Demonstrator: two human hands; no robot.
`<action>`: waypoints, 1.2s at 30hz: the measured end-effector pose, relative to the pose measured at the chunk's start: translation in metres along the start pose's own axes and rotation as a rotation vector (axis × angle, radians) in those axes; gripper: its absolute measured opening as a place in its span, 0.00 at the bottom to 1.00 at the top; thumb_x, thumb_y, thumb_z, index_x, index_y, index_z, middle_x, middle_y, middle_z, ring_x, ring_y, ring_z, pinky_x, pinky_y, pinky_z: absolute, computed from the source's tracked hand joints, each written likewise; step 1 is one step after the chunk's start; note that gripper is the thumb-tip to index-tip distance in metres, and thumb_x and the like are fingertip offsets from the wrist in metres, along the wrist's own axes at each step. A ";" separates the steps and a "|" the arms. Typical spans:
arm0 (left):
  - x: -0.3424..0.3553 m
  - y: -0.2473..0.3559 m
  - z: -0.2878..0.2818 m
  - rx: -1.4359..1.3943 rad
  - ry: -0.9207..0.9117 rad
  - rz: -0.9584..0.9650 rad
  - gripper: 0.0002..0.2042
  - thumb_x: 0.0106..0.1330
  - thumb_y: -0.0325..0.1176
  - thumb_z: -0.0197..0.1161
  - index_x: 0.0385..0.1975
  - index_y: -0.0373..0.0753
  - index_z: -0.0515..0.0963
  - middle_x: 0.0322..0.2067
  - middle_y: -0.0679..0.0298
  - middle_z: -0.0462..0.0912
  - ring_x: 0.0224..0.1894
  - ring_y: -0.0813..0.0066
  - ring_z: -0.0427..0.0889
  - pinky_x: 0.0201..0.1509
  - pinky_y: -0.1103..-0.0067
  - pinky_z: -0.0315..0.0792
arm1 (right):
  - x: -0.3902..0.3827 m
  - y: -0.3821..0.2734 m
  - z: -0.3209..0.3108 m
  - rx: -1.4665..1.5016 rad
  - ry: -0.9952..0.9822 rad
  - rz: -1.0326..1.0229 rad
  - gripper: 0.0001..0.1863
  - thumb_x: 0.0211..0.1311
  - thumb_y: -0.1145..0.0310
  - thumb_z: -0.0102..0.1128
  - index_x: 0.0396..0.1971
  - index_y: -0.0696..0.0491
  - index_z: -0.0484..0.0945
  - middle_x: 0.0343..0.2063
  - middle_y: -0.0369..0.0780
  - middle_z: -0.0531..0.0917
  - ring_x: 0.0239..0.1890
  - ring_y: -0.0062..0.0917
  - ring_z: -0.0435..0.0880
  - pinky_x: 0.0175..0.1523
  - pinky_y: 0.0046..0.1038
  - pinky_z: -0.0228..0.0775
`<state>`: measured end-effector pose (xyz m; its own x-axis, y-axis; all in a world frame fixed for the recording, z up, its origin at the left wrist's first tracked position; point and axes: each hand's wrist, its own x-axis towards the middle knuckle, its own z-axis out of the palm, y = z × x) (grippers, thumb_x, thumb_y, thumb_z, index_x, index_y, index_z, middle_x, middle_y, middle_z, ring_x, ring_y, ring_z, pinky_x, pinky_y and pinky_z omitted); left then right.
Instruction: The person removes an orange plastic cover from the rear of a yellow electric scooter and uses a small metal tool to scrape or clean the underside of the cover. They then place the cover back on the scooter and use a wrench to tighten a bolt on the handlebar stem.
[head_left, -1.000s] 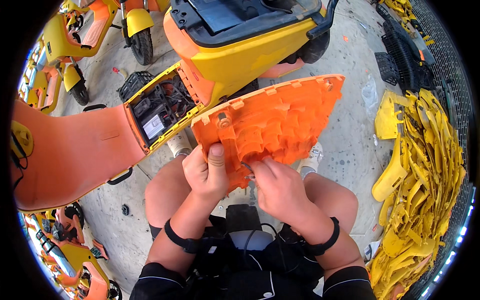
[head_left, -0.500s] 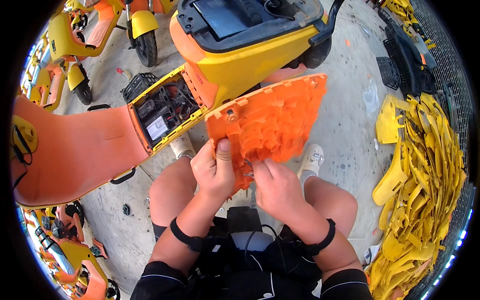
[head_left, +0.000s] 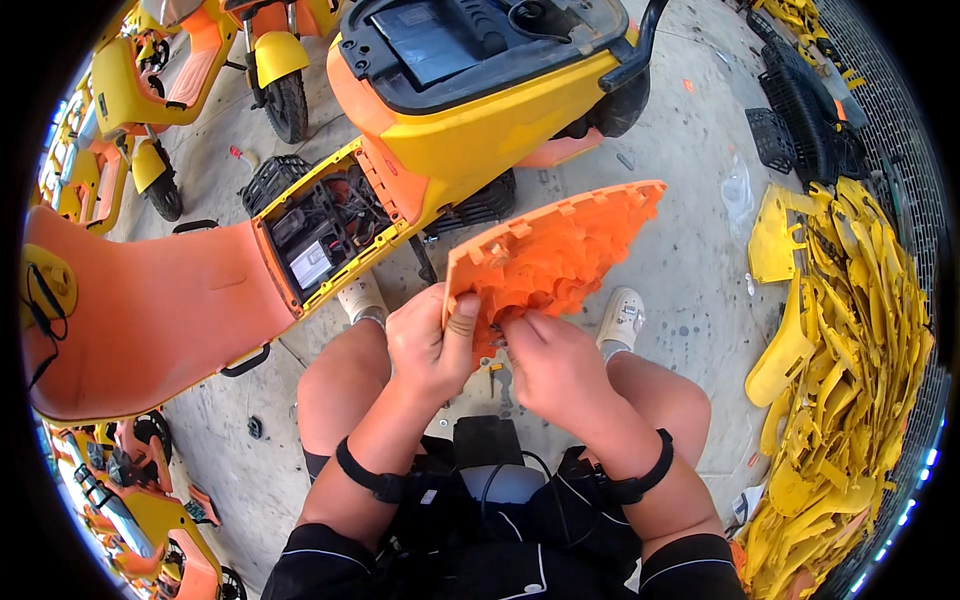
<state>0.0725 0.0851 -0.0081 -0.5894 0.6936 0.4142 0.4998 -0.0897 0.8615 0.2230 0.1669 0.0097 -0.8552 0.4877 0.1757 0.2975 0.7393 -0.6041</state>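
I hold an orange plastic panel in front of me, tilted, with its rough, lumpy side showing and small tabs along its upper edge. My left hand grips its near left corner, thumb over the rim. Against the panel's near end, the fingers of my right hand are pinched together on something small and metallic, mostly hidden by the fingers. Ahead and to the left, a yellow and orange scooter has an uncovered compartment with wiring and a white-labelled part inside.
A tall heap of yellow plastic panels lies along the right wall, with black baskets beyond it. More scooters stand at the far left, others at the near left. A black crate sits beside the scooter.
The panel has tipped to a flatter, more edge-on angle, and its upper left corner has come nearer and rightward. Both hands stay at its near end. My view has shifted slightly.
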 end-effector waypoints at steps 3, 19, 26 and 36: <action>-0.002 0.002 0.000 -0.022 0.035 -0.078 0.13 0.73 0.34 0.61 0.30 0.30 0.79 0.20 0.58 0.79 0.19 0.68 0.76 0.25 0.76 0.71 | -0.001 -0.001 0.001 -0.024 0.006 -0.045 0.16 0.44 0.78 0.60 0.37 0.59 0.75 0.29 0.45 0.77 0.31 0.42 0.80 0.33 0.39 0.74; -0.001 0.003 0.011 0.025 0.163 -0.120 0.12 0.73 0.31 0.61 0.28 0.30 0.77 0.19 0.58 0.76 0.19 0.69 0.74 0.25 0.76 0.68 | 0.002 -0.011 0.017 -0.078 0.099 0.001 0.13 0.40 0.79 0.60 0.31 0.59 0.74 0.26 0.44 0.75 0.28 0.41 0.80 0.33 0.37 0.74; -0.002 0.000 0.016 -0.073 0.194 -0.164 0.13 0.73 0.32 0.60 0.28 0.30 0.78 0.19 0.59 0.75 0.20 0.72 0.73 0.26 0.76 0.68 | 0.005 -0.010 0.020 -0.087 0.122 0.031 0.14 0.41 0.79 0.60 0.33 0.59 0.76 0.26 0.44 0.75 0.29 0.40 0.81 0.33 0.37 0.74; 0.002 0.006 0.015 -0.008 0.104 -0.067 0.11 0.72 0.31 0.61 0.28 0.31 0.78 0.22 0.58 0.79 0.20 0.68 0.76 0.25 0.76 0.70 | 0.007 0.001 0.005 -0.130 0.080 -0.035 0.15 0.42 0.77 0.61 0.35 0.59 0.77 0.28 0.43 0.76 0.29 0.39 0.81 0.33 0.37 0.74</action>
<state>0.0839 0.0969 -0.0063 -0.6841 0.6202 0.3839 0.4526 -0.0518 0.8902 0.2154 0.1683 0.0067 -0.8310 0.4921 0.2594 0.3251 0.8080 -0.4913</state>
